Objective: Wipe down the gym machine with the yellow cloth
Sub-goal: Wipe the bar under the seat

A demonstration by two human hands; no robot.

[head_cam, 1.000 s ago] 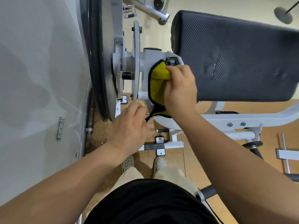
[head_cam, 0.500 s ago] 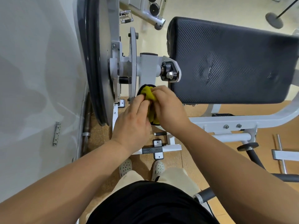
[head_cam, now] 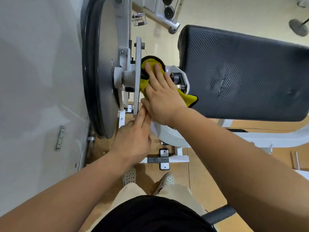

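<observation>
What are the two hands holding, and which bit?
Nothing is gripped. The right hand presses flat-fingered on the middle of the black-edged yellow cloth; the left hand, fingers straight, holds nothing visible.

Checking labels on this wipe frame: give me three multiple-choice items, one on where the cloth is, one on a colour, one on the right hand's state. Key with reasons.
1. Where is the yellow cloth?
A. On the floor.
B. On the white pivot housing, between the thin grey plate and the black pad.
C. Draped over a forearm.

2. What colour is the cloth's edging?
A. Red.
B. White.
C. Black.

3. How is the right hand on the cloth?
A. Flat, fingers straight, pressing it.
B. Clenched in a fist.
C. Lifted clear of it.

Key: B, the cloth lies against the housing beside the plate; C, a dark rim borders the yellow; A, straight fingers lie flat over the cloth.
</observation>
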